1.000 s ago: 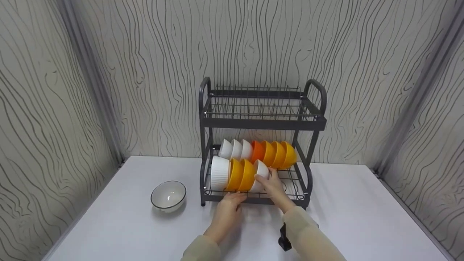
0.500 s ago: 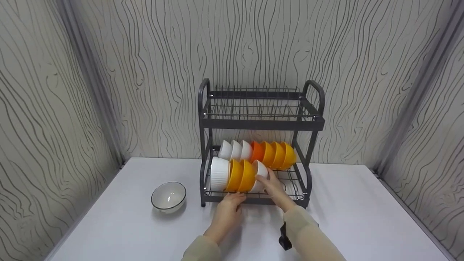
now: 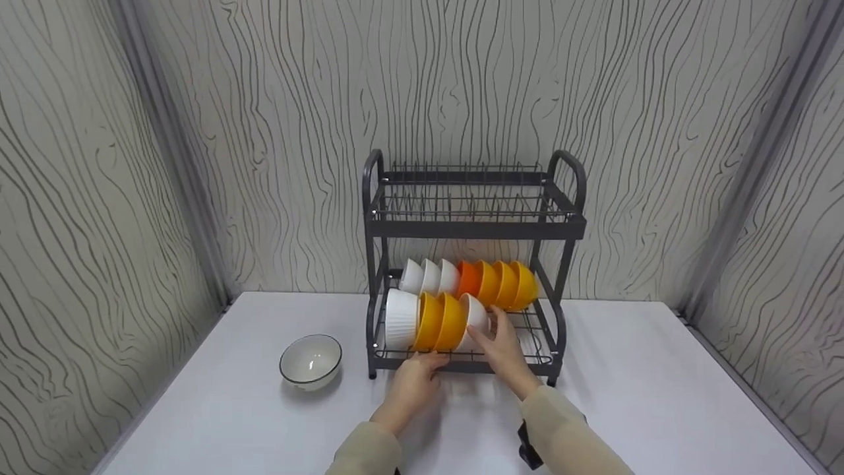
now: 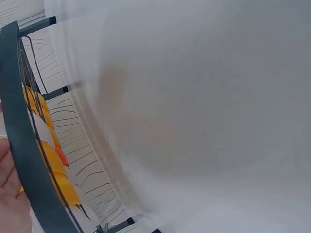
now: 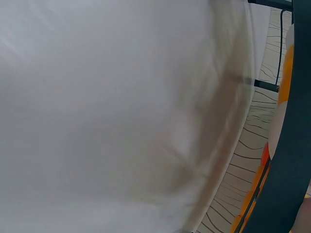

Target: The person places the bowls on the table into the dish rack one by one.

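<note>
In the head view my right hand (image 3: 506,349) holds a small white bowl (image 3: 474,314) between thumb and fingers. This bowl stands on edge at the right end of the front row on the rack's lower tier. Left of it are two yellow bowls (image 3: 450,322) and a ribbed white bowl (image 3: 400,320). My left hand (image 3: 414,384) rests its extended fingers against the front rail of the dark dish rack (image 3: 475,229). The left wrist view shows that hand (image 4: 13,204) close against the rail, with yellow bowls (image 4: 63,182) behind it.
Behind the front row stand white bowls (image 3: 430,275), one orange bowl (image 3: 469,278) and several yellow bowls (image 3: 525,285). A black-rimmed white bowl (image 3: 311,361) sits upright on the white table (image 3: 659,396), left of the rack. Patterned panels (image 3: 461,86) enclose the table.
The head view has shifted slightly. The small white bowl in my right hand has edged a little left toward the yellow bowls. My left hand stays at the rail.
</note>
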A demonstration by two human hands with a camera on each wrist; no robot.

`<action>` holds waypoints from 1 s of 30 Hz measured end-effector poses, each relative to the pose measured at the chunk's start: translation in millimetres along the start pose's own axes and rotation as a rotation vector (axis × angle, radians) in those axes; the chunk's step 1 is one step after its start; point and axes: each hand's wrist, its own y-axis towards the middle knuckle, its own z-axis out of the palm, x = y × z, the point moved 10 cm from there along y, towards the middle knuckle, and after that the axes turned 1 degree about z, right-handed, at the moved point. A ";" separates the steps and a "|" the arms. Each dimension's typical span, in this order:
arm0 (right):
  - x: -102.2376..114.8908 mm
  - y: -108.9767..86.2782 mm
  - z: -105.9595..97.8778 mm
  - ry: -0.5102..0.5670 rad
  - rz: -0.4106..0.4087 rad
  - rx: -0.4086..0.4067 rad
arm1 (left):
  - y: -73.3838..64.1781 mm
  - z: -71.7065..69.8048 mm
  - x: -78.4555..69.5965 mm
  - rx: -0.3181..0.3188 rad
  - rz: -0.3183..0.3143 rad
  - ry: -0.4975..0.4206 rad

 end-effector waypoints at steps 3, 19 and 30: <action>-5.4 -5.3 -11.8 -0.093 -0.008 -0.013 | 0.1 1.1 -1.6 -0.002 0.022 -0.001; -19.7 -29.5 -42.4 -0.778 -0.226 -0.159 | -2.5 0.1 -1.1 0.165 0.094 -0.023; -18.7 -28.1 -32.7 -0.906 -0.281 -0.177 | -15.4 -109.0 44.2 -0.260 0.156 0.205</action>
